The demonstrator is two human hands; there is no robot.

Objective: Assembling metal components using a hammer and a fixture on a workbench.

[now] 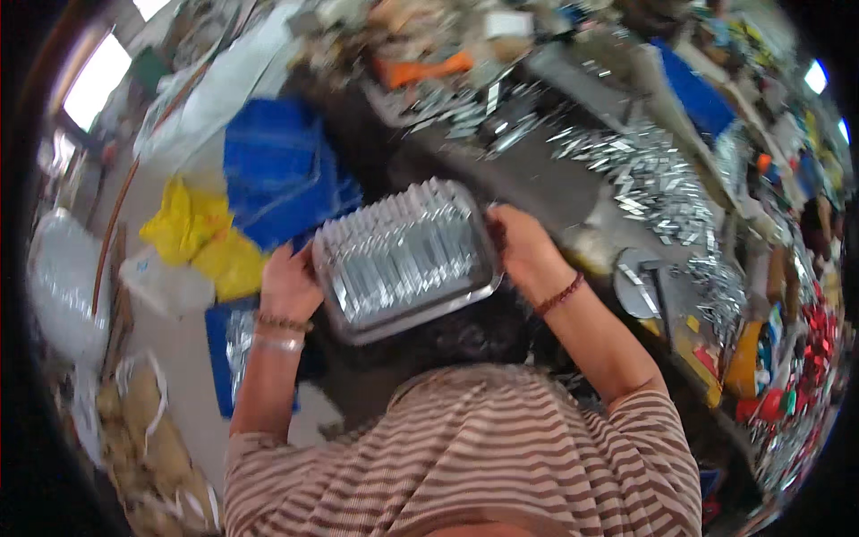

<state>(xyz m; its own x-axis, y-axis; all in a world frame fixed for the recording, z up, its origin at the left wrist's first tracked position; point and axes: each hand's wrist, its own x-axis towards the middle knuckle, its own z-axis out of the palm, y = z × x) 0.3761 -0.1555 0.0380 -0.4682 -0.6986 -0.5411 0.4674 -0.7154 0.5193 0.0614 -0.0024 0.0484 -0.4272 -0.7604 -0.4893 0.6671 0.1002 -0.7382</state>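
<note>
A clear, rectangular plastic tray (431, 311) is held level in front of my body, slightly tilted up at its right end. Shiny silver strips (403, 261) fill it, lined up side by side in a row. My left hand (288, 283) grips the tray's left end, its fingers partly hidden behind the rim. At the opposite end my right hand (523, 245) is closed on the rim, with the fingertips out of sight beneath it. Motion blur softens the strips' edges.
Many loose silver pieces (640, 179) lie scattered on the dark surface at the right. A blue sheet (273, 170) and yellow plastic bags (188, 228) are beyond my left hand. An orange object (425, 69) sits at the far side. Tan sacks (152, 430) rest at the lower left.
</note>
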